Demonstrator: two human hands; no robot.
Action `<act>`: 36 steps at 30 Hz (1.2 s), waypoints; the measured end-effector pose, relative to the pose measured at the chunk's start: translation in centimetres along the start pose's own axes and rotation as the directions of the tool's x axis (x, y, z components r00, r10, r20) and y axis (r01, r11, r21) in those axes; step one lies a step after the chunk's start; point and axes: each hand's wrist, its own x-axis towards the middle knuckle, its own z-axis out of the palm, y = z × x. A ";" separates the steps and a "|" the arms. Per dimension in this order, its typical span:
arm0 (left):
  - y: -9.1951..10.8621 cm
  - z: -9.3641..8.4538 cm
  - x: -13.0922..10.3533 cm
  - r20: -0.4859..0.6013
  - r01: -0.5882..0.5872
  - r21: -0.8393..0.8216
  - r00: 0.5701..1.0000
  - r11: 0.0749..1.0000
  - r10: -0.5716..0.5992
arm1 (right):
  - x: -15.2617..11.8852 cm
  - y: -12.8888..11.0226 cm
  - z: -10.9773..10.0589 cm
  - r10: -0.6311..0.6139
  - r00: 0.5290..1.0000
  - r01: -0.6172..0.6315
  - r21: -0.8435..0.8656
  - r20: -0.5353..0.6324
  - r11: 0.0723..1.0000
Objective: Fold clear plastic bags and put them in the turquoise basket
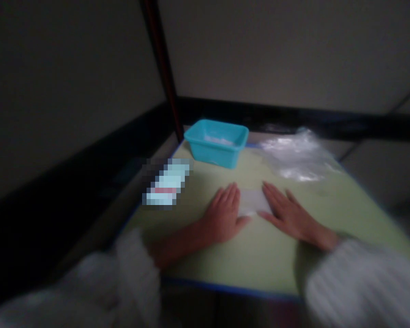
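Note:
A small whitish, partly see-through sheet [254,200] lies flat on the pale green table [239,262]; blur hides whether it is a plastic bag or paper. Along its left edge rests my left hand [224,214], palm down with the fingers stretched out. My right hand [287,212] lies flat at the sheet's right edge, its thumb pointing in toward the near corner. Neither hand is wrapped around anything. Both hands appear to touch the sheet's sides.
Behind the hands stands a turquoise plastic basin [215,152] with something pale inside. Crumpled clear plastic [299,155] lies at the back right. On the left, a pixelated bright slab [169,182] sits by the table's edge. Walls rise behind and to the left.

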 end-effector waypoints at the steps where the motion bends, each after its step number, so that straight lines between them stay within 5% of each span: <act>1: 0.0 0.0 0.0 0.004 0.004 -0.001 1.000 1.000 -0.004 | 0.0 0.0 0.0 0.002 1.000 -0.002 0.004 -0.006 1.000; 17: -0.2 0.0 -0.1 -0.005 0.025 -0.079 1.000 0.997 -0.025 | -0.3 2.4 -0.7 0.028 0.997 -0.038 0.148 0.068 0.988; 24: -0.6 -0.9 0.2 0.050 0.012 -0.165 0.999 0.986 -0.004 | 0.9 3.4 -1.3 0.108 0.989 -0.025 0.588 -0.106 0.809; 36: -3.0 -3.3 0.6 0.143 -0.059 -0.191 0.986 0.980 0.087 | 1.1 2.7 -2.3 0.100 0.988 -0.001 0.630 -0.121 0.777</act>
